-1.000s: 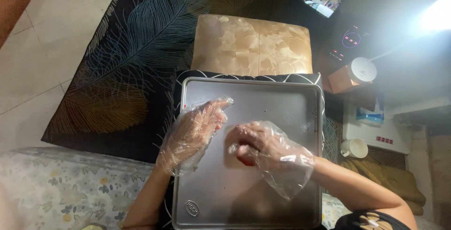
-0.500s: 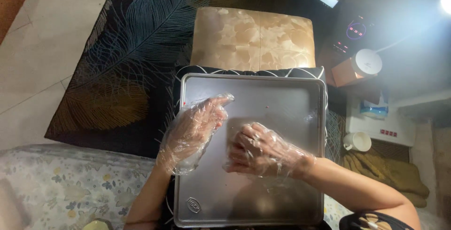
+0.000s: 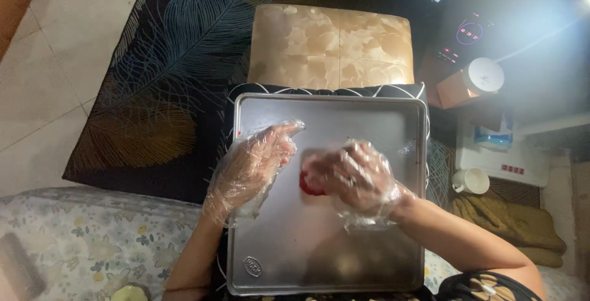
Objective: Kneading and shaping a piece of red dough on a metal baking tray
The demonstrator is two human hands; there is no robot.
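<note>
I look down at a silver metal baking tray point(image 3: 344, 239) that fills the lower centre of the frame, resting on a dark patterned cushion point(image 3: 236, 101). Both my hands wear loose, clear plastic gloves. My left hand point(image 3: 249, 169) lies at the tray's left edge, left of centre, palm down and open, fingers stretched toward the upper right; it holds nothing. My right hand point(image 3: 353, 178), in the middle of the frame, is curled loosely over a small red object point(image 3: 309, 185), fingers bent around its top and right side. Only a red sliver shows at the hand's lower left edge, touching the tray surface; I cannot tell what the object is, nor whether I am gripping it or only pressing on it.

Above the tray, at upper centre, stands a tan mottled ottoman point(image 3: 332, 46) on a dark rug with a feather pattern point(image 3: 178, 49). At the lower left is a floral fabric surface point(image 3: 80, 239). At the right edge sit a white mug point(image 3: 472, 181) and a white round lid on a brown box point(image 3: 482, 76).
</note>
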